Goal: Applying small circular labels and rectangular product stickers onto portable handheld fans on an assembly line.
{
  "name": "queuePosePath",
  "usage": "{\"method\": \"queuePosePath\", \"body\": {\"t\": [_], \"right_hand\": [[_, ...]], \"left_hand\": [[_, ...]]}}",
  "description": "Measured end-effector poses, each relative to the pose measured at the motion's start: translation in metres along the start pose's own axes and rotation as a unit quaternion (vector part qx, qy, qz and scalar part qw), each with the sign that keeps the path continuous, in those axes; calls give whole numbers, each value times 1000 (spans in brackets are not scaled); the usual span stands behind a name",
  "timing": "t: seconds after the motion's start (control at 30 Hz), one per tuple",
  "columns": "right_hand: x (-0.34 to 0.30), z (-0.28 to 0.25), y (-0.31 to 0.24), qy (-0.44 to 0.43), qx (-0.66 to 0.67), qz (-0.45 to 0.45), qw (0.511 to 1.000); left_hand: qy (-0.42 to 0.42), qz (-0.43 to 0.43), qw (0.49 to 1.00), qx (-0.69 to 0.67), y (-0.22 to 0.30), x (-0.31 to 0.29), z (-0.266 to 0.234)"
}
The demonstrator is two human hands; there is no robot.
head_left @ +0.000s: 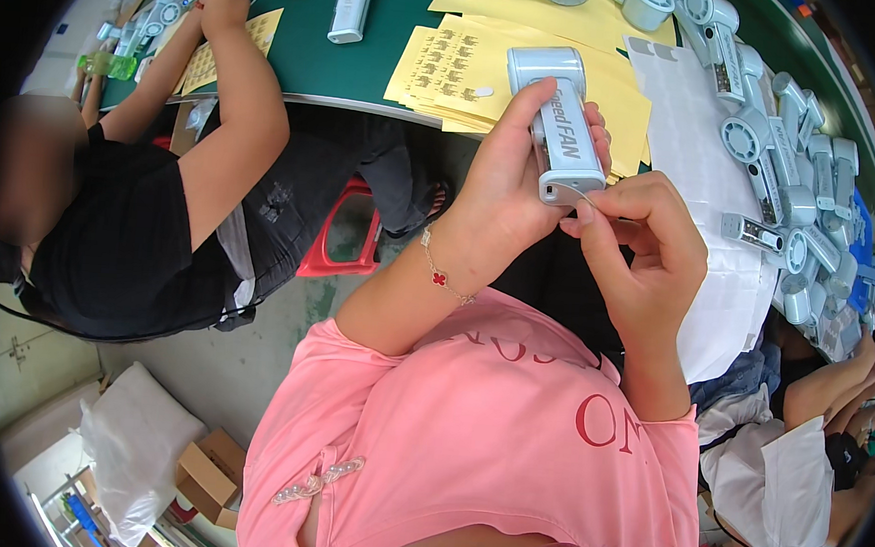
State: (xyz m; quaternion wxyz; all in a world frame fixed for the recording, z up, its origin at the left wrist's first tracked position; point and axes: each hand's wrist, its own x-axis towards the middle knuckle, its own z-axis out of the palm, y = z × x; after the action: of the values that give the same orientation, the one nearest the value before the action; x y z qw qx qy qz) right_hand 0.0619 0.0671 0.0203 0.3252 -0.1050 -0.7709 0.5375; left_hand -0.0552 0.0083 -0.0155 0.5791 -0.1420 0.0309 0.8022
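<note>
My left hand (508, 183) is wrapped round a light blue handheld fan (568, 136), thumb along one side and fingertips on the other. The fan's round head points away from me, and its base end faces me. At that base, my right hand (650, 236) has thumb and forefinger pinched together on a thin, small piece, perhaps a label, touching the end face; its kind is hard to make out. Under and beyond the fan lie yellow sheets (445, 63) with rows of small printed labels. A small white oval piece (484, 92) rests on them.
Many light blue fans (765, 158) are heaped at the right, beside white paper (702, 209). More fans (354, 6) lie on the green table (305, 60). At the left sits a co-worker (130, 215), near a red stool (345, 233). Another person (776, 475) is at the right.
</note>
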Motion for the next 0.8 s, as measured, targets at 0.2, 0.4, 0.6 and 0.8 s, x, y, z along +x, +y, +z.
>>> {"method": "queuePosePath", "body": {"t": [0.2, 0.4, 0.6, 0.8], "right_hand": [[0, -1, 0, -2, -16, 2, 1000], [0, 5, -2, 14, -94, -20, 995], [6, 7, 8, 48, -239, -139, 960], [74, -17, 29, -54, -8, 162, 985]], "left_hand": [[7, 10, 1000, 14, -2, 0, 1], [13, 93, 994, 60, -2, 0, 2], [4, 176, 970, 167, 6, 1, 5], [-50, 110, 937, 328, 62, -4, 15]]}}
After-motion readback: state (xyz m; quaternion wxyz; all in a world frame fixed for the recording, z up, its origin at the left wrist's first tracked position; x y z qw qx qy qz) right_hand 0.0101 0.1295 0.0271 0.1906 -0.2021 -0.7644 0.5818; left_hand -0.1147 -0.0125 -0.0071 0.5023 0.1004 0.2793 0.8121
